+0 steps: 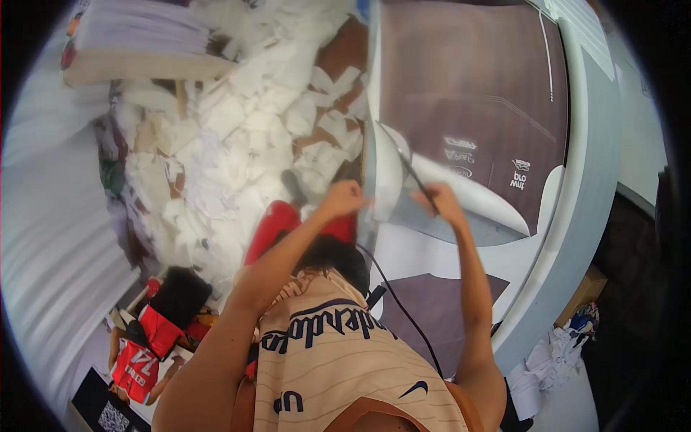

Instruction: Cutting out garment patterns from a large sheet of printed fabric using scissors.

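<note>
Clear film sheet [403, 183] pinched between both hands

2 hands are in view: 1 left hand [344, 197] and 1 right hand [440, 201], the right one closed on 1 thin dark tool [417, 177]. 1 black cord [403, 306] runs down past the forearms. 1 large dark brown sheet [475, 79] lies on 1 white bench [590, 187]. 1 heap of white paper scraps [237, 137], too many to count, covers the floor. 1 beige jersey [338, 360] shows below, and 1 stack of white sheets [140, 32] sits at top left.
</note>
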A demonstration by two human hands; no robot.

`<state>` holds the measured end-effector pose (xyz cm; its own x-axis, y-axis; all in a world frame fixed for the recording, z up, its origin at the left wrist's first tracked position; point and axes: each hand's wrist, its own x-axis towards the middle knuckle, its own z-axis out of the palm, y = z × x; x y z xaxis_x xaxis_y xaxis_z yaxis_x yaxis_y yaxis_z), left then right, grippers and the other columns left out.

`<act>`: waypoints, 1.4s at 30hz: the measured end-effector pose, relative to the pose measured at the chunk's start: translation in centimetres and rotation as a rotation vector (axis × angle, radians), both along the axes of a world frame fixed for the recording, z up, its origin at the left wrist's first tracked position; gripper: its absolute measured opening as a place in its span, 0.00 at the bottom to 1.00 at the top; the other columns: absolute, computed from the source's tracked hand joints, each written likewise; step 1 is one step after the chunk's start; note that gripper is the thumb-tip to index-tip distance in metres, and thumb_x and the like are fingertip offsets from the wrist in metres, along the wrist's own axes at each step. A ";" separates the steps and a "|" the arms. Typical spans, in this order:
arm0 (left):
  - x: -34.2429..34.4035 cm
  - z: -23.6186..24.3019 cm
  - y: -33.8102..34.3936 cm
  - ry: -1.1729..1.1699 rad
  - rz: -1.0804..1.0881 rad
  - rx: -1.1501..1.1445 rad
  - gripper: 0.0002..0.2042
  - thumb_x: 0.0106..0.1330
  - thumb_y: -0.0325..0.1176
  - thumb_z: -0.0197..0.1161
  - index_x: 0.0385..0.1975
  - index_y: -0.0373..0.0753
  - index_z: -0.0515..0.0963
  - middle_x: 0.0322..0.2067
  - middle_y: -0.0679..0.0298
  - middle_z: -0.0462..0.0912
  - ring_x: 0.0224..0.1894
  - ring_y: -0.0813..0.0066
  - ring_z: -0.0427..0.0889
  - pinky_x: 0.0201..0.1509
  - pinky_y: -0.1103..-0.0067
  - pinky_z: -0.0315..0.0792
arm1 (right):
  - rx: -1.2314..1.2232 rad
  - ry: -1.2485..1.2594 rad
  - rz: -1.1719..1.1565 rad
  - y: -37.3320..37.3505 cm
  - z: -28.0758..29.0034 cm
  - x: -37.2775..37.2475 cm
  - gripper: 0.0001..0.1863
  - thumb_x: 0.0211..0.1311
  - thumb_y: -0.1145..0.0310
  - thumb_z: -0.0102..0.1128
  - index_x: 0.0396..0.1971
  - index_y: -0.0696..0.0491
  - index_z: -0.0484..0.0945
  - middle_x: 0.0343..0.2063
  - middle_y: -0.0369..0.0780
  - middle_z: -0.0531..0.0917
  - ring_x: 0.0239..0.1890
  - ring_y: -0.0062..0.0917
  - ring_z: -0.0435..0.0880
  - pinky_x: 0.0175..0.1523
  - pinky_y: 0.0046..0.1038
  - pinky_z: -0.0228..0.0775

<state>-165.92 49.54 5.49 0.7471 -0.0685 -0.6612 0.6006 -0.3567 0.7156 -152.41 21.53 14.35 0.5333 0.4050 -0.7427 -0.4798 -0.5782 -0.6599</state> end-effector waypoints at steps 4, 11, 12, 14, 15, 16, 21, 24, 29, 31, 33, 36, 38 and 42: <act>9.6 3.4 0.4 -0.391 0.412 0.235 0.19 0.60 0.48 0.72 0.25 0.36 0.80 0.23 0.57 0.84 0.27 0.65 0.83 0.35 0.73 0.76 | 0.173 0.100 -0.338 1.2 -1.5 -7.8 0.24 0.60 0.55 0.73 0.12 0.49 0.71 0.09 0.29 0.68 0.10 0.14 0.66 0.16 0.21 0.55; 18.4 4.2 -0.8 -0.299 0.264 0.106 0.15 0.62 0.41 0.70 0.32 0.33 0.85 0.25 0.55 0.86 0.28 0.66 0.84 0.36 0.73 0.75 | 0.284 0.058 -0.603 6.7 -2.0 -12.1 0.22 0.66 0.55 0.67 0.16 0.51 0.72 0.11 0.30 0.70 0.11 0.14 0.68 0.17 0.21 0.56; 18.8 2.7 1.0 -0.410 0.275 0.189 0.13 0.62 0.38 0.69 0.30 0.32 0.85 0.25 0.55 0.86 0.27 0.68 0.84 0.35 0.74 0.75 | 0.353 0.081 -0.620 8.5 -1.2 -11.1 0.23 0.66 0.55 0.67 0.16 0.51 0.71 0.11 0.30 0.70 0.11 0.14 0.68 0.17 0.21 0.56; 18.3 0.9 1.8 -0.383 0.292 0.132 0.12 0.63 0.36 0.69 0.32 0.31 0.84 0.24 0.61 0.84 0.25 0.74 0.81 0.30 0.78 0.72 | 0.349 0.084 -0.630 9.8 -0.6 -10.2 0.23 0.65 0.56 0.67 0.16 0.51 0.71 0.11 0.30 0.70 0.11 0.14 0.67 0.17 0.21 0.56; 18.5 0.6 1.9 -0.354 0.322 0.076 0.11 0.65 0.34 0.69 0.33 0.30 0.83 0.23 0.66 0.83 0.23 0.81 0.78 0.26 0.82 0.69 | 0.341 0.088 -0.625 10.0 -0.6 -9.9 0.23 0.65 0.56 0.67 0.15 0.51 0.71 0.10 0.30 0.70 0.10 0.13 0.67 0.17 0.20 0.56; 18.5 0.3 2.0 -0.318 0.335 0.034 0.12 0.62 0.36 0.69 0.31 0.31 0.85 0.24 0.58 0.85 0.25 0.72 0.84 0.32 0.75 0.75 | 0.341 0.083 -0.636 10.2 -0.5 -9.7 0.23 0.65 0.56 0.67 0.15 0.51 0.71 0.10 0.30 0.70 0.10 0.13 0.67 0.17 0.20 0.56; 18.4 0.5 1.5 -0.115 0.357 -0.118 0.10 0.65 0.33 0.68 0.32 0.31 0.84 0.25 0.61 0.86 0.25 0.78 0.82 0.32 0.80 0.75 | 0.268 0.025 -0.673 10.8 -1.2 -9.0 0.24 0.63 0.55 0.70 0.14 0.50 0.70 0.09 0.29 0.68 0.09 0.13 0.66 0.16 0.20 0.54; 18.7 0.6 2.2 -0.134 0.346 -0.186 0.09 0.66 0.35 0.68 0.30 0.36 0.83 0.25 0.69 0.83 0.25 0.86 0.77 0.26 0.86 0.66 | 0.212 0.046 -0.687 11.8 -1.2 -8.9 0.25 0.61 0.54 0.72 0.13 0.50 0.70 0.09 0.29 0.69 0.10 0.13 0.66 0.16 0.21 0.54; 19.0 1.0 2.9 -0.066 0.315 -0.248 0.09 0.67 0.36 0.68 0.31 0.35 0.83 0.27 0.68 0.84 0.27 0.85 0.79 0.28 0.86 0.69 | 0.201 0.035 -0.679 12.4 -0.9 -7.8 0.24 0.60 0.53 0.73 0.14 0.50 0.71 0.09 0.29 0.69 0.10 0.13 0.66 0.16 0.20 0.55; 19.1 1.0 3.0 -0.036 0.305 -0.268 0.10 0.67 0.36 0.68 0.31 0.35 0.83 0.27 0.68 0.84 0.27 0.84 0.79 0.29 0.85 0.69 | 0.222 0.031 -0.690 12.2 -1.2 -7.2 0.24 0.60 0.53 0.73 0.15 0.50 0.71 0.09 0.29 0.69 0.10 0.12 0.66 0.16 0.20 0.55; 19.1 1.1 3.1 -0.006 0.297 -0.285 0.10 0.67 0.36 0.68 0.32 0.35 0.83 0.27 0.68 0.84 0.28 0.84 0.80 0.30 0.85 0.70 | 0.229 -0.004 -0.647 12.1 -1.5 -6.3 0.23 0.60 0.53 0.73 0.16 0.51 0.73 0.09 0.29 0.70 0.10 0.12 0.66 0.16 0.20 0.55; 19.2 0.9 3.5 -0.010 0.308 -0.327 0.09 0.66 0.33 0.66 0.31 0.33 0.84 0.25 0.65 0.84 0.26 0.82 0.80 0.30 0.84 0.71 | 0.214 0.022 -0.648 12.4 -1.4 -5.5 0.22 0.60 0.54 0.73 0.17 0.52 0.74 0.10 0.29 0.70 0.10 0.13 0.67 0.16 0.19 0.55; 19.3 0.8 4.0 0.035 0.269 -0.359 0.10 0.67 0.37 0.69 0.33 0.35 0.83 0.28 0.67 0.84 0.29 0.83 0.81 0.32 0.85 0.71 | 0.211 0.035 -0.648 12.6 -1.4 -4.8 0.22 0.60 0.54 0.73 0.17 0.52 0.75 0.10 0.29 0.70 0.10 0.13 0.67 0.16 0.19 0.54; 19.6 0.9 4.3 0.061 0.275 -0.376 0.10 0.67 0.37 0.68 0.33 0.35 0.83 0.28 0.67 0.84 0.30 0.82 0.81 0.32 0.84 0.72 | 0.196 0.025 -0.639 13.2 -1.4 -2.7 0.21 0.65 0.54 0.67 0.17 0.51 0.74 0.11 0.29 0.70 0.12 0.14 0.66 0.19 0.22 0.52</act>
